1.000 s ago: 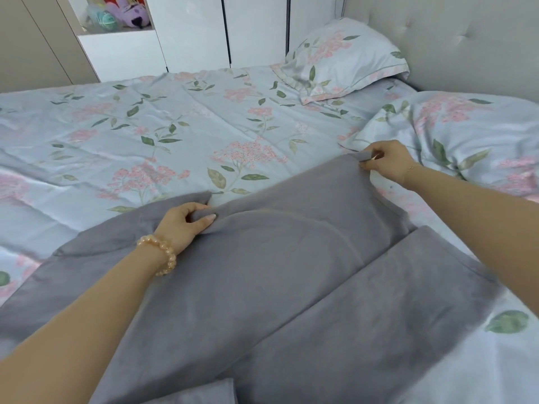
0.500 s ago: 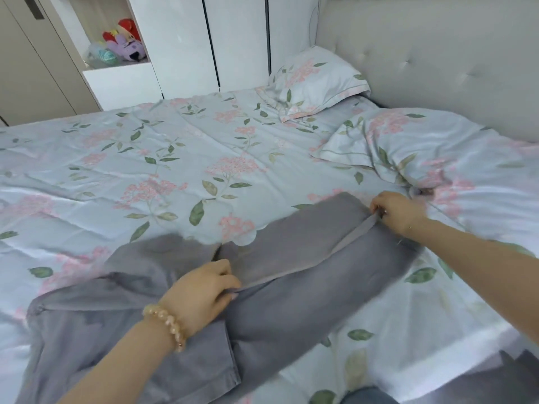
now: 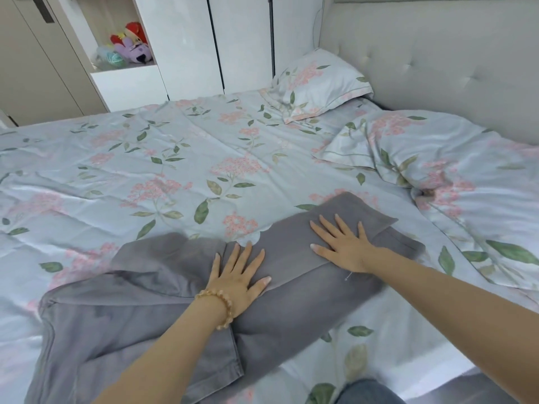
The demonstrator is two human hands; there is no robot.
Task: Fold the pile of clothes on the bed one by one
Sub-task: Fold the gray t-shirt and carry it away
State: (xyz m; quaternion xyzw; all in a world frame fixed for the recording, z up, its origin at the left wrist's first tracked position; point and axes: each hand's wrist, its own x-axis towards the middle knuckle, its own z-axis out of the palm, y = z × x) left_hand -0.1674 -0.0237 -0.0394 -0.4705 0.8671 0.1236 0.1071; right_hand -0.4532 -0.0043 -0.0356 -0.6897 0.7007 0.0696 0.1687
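A grey garment (image 3: pixel 140 310) lies spread on the floral bed (image 3: pixel 175 158), with its far part folded back toward me into a strip. My left hand (image 3: pixel 240 275), with a bead bracelet on the wrist, presses flat on the middle of that fold, fingers straight and spread. My right hand (image 3: pixel 339 243) presses flat on the folded strip's right end, fingers also spread. Neither hand grips the cloth. The garment's left part is still loose and rumpled.
Two floral pillows sit at the bed's head, one far (image 3: pixel 318 83) and one crumpled at the right (image 3: pixel 423 153), below the padded headboard (image 3: pixel 437 53). White wardrobes with a toy shelf (image 3: pixel 125 48) stand behind. Something denim-blue (image 3: pixel 367 392) shows at the bottom edge.
Both hands pulled the garment's far edge toward me, let go of it, and now lie flat on the fold. The view has tilted up and back.
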